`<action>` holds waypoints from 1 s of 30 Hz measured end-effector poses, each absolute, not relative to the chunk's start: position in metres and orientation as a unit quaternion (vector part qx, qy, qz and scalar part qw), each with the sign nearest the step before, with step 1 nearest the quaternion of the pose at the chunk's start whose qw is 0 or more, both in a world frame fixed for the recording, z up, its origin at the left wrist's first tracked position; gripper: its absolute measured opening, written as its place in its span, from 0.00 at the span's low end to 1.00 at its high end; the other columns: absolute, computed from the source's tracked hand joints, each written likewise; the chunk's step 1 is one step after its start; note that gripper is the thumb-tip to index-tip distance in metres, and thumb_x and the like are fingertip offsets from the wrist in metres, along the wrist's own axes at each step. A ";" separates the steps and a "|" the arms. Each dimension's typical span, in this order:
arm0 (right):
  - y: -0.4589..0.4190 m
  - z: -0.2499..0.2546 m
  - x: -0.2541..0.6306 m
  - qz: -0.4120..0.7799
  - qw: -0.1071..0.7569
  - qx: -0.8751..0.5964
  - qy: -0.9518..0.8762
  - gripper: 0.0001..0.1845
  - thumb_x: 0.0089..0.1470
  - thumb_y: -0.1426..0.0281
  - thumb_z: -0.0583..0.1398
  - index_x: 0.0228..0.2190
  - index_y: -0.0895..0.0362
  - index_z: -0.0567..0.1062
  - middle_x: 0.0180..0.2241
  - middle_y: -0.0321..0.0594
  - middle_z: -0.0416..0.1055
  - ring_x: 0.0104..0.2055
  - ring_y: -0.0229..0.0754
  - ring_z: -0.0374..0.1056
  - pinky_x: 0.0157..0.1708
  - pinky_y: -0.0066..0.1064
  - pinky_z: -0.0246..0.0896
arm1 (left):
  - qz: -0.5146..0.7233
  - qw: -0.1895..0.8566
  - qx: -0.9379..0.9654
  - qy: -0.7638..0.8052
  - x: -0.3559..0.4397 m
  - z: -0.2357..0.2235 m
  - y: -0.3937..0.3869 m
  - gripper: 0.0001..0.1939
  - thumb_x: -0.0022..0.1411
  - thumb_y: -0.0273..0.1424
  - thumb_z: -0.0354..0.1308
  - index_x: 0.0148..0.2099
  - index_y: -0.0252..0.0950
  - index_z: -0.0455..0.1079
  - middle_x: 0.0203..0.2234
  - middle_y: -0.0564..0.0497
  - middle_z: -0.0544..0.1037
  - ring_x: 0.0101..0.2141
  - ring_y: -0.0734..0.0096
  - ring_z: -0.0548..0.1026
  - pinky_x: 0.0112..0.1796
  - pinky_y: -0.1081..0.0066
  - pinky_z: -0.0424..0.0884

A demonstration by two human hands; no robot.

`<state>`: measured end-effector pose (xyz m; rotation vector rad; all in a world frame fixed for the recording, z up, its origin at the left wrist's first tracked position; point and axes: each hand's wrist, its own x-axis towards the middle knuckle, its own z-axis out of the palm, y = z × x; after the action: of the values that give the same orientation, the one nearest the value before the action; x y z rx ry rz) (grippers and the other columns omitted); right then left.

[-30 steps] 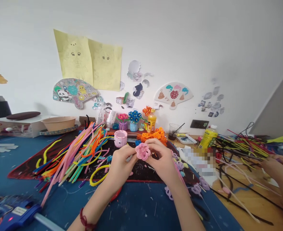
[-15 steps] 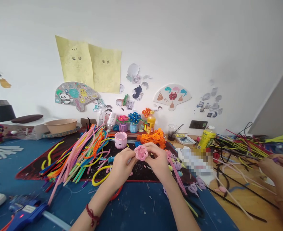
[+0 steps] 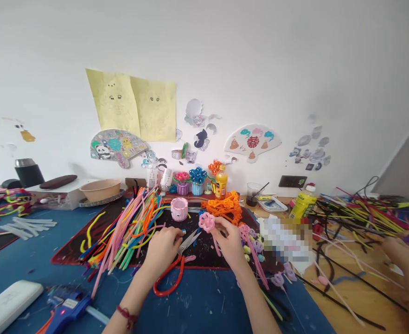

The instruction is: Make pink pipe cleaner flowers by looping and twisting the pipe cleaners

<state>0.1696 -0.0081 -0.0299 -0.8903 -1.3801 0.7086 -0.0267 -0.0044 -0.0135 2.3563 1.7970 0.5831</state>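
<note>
My right hand [image 3: 228, 236] is closed on the stem of a pink pipe-cleaner flower [image 3: 206, 222], its looped petals turned up toward me. Below the bloom the pink stem hangs down. On the dark mat, my left hand [image 3: 166, 246] has its fingers curled together; a small blue piece [image 3: 183, 231] shows at the fingertips, and what they grip is mostly hidden. Beside that hand lie red-handled scissors [image 3: 169, 283], blades pointing away from me. A pink-and-white pot [image 3: 179, 209] stands just beyond the hands.
Colourful pipe cleaners [image 3: 131, 232] lie bundled at left, near a blue glue gun [image 3: 68, 306]. Orange pipe-cleaner pieces [image 3: 225, 208], finished flowers in pots [image 3: 197, 181] and a yellow bottle [image 3: 303, 202] sit farther back. Another person's hand [image 3: 399, 255] works at the right edge.
My left hand has let go of the flower and moved down and left to the mat beside the scissors. The right hand keeps the flower. The view has shifted slightly.
</note>
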 end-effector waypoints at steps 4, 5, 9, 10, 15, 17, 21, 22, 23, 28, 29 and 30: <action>-0.010 -0.024 0.174 0.372 0.635 -0.400 -0.546 0.18 0.48 0.56 0.65 0.30 0.59 0.77 0.22 0.39 0.73 0.20 0.39 0.67 0.21 0.31 0.64 | 0.151 0.040 0.783 0.603 -0.008 -0.015 0.005 0.12 0.60 0.25 0.52 0.38 0.37 0.77 0.36 0.44 0.81 0.40 0.59 0.78 0.41 0.68 0.66; -0.011 -0.022 0.177 0.381 0.635 -0.405 -0.536 0.18 0.48 0.56 0.66 0.31 0.59 0.77 0.22 0.38 0.73 0.19 0.38 0.66 0.19 0.29 0.61 | 0.145 0.034 0.779 0.609 -0.006 -0.015 0.008 0.12 0.61 0.25 0.51 0.38 0.36 0.77 0.36 0.43 0.81 0.40 0.58 0.78 0.41 0.67 0.66; -0.020 -0.015 0.196 0.393 0.643 -0.422 -0.505 0.18 0.47 0.58 0.67 0.33 0.57 0.73 0.23 0.36 0.72 0.15 0.36 0.64 0.14 0.27 0.54 | 0.136 0.016 0.754 0.643 -0.011 -0.015 0.014 0.16 0.65 0.27 0.46 0.42 0.34 0.76 0.38 0.39 0.81 0.40 0.54 0.78 0.39 0.64 0.67; -0.023 -0.014 0.201 0.395 0.641 -0.425 -0.502 0.17 0.46 0.58 0.67 0.31 0.57 0.72 0.23 0.36 0.72 0.15 0.35 0.63 0.14 0.26 0.53 | 0.133 0.014 0.746 0.652 -0.014 -0.015 0.015 0.17 0.65 0.27 0.45 0.42 0.34 0.76 0.38 0.38 0.81 0.40 0.52 0.78 0.38 0.64 0.68; -0.039 -0.016 0.219 0.407 0.613 -0.463 -0.494 0.17 0.42 0.58 0.69 0.25 0.58 0.75 0.19 0.34 0.68 0.16 0.36 0.63 0.15 0.26 0.52 | 0.126 0.008 0.724 0.679 -0.028 -0.011 0.013 0.16 0.65 0.29 0.45 0.43 0.36 0.76 0.39 0.41 0.81 0.41 0.53 0.78 0.33 0.68 0.68; -0.044 -0.018 0.223 0.426 0.596 -0.473 -0.490 0.18 0.41 0.57 0.70 0.25 0.60 0.78 0.18 0.37 0.70 0.18 0.38 0.65 0.17 0.29 0.57 | 0.126 0.005 0.719 0.683 -0.032 -0.010 0.012 0.16 0.65 0.29 0.45 0.44 0.37 0.75 0.40 0.42 0.81 0.40 0.54 0.78 0.32 0.68 0.68; -0.054 -0.021 0.233 0.479 0.593 -0.460 -0.455 0.19 0.39 0.58 0.71 0.30 0.60 0.82 0.28 0.45 0.79 0.28 0.43 0.72 0.32 0.34 0.69 | 0.122 -0.005 0.728 0.675 -0.038 -0.013 0.014 0.16 0.66 0.28 0.45 0.44 0.36 0.75 0.40 0.43 0.80 0.41 0.55 0.77 0.34 0.68 0.67; -0.056 -0.021 0.235 0.493 0.591 -0.456 -0.448 0.19 0.40 0.58 0.71 0.32 0.59 0.83 0.31 0.46 0.79 0.32 0.44 0.73 0.37 0.35 0.70 | 0.120 -0.006 0.739 0.663 -0.038 -0.014 0.016 0.15 0.65 0.27 0.47 0.43 0.36 0.75 0.40 0.42 0.80 0.42 0.55 0.77 0.36 0.67 0.68; -0.057 -0.020 0.237 0.504 0.586 -0.450 -0.447 0.19 0.41 0.58 0.71 0.34 0.58 0.83 0.33 0.47 0.80 0.35 0.45 0.74 0.41 0.35 0.69 | 0.118 -0.008 0.751 0.649 -0.037 -0.016 0.017 0.13 0.64 0.26 0.49 0.42 0.35 0.75 0.40 0.42 0.79 0.44 0.54 0.75 0.38 0.66 0.67; -0.055 -0.007 0.239 0.503 0.585 -0.433 -0.466 0.20 0.37 0.59 0.73 0.33 0.55 0.84 0.37 0.47 0.81 0.41 0.50 0.76 0.47 0.41 0.68 | 0.131 0.005 0.793 0.595 -0.026 -0.023 0.030 0.06 0.55 0.20 0.56 0.32 0.32 0.74 0.38 0.35 0.78 0.50 0.44 0.70 0.49 0.54 0.62; -0.054 -0.003 0.238 0.498 0.583 -0.437 -0.470 0.20 0.36 0.59 0.73 0.32 0.56 0.84 0.36 0.47 0.81 0.41 0.51 0.76 0.47 0.42 0.69 | 0.142 0.014 0.796 0.588 -0.025 -0.023 0.033 0.06 0.54 0.19 0.57 0.31 0.32 0.74 0.38 0.35 0.78 0.50 0.43 0.70 0.50 0.53 0.61; -0.052 0.001 0.237 0.492 0.580 -0.445 -0.473 0.20 0.35 0.60 0.74 0.32 0.56 0.84 0.35 0.47 0.81 0.40 0.51 0.76 0.47 0.42 0.69 | 0.156 0.024 0.798 0.581 -0.024 -0.022 0.035 0.07 0.53 0.18 0.57 0.31 0.32 0.73 0.37 0.35 0.78 0.49 0.43 0.70 0.50 0.53 0.60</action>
<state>0.2370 -0.0521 0.0013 -1.0404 -1.1057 1.1508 -0.0239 0.0351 -0.0221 2.4689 1.7990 0.4840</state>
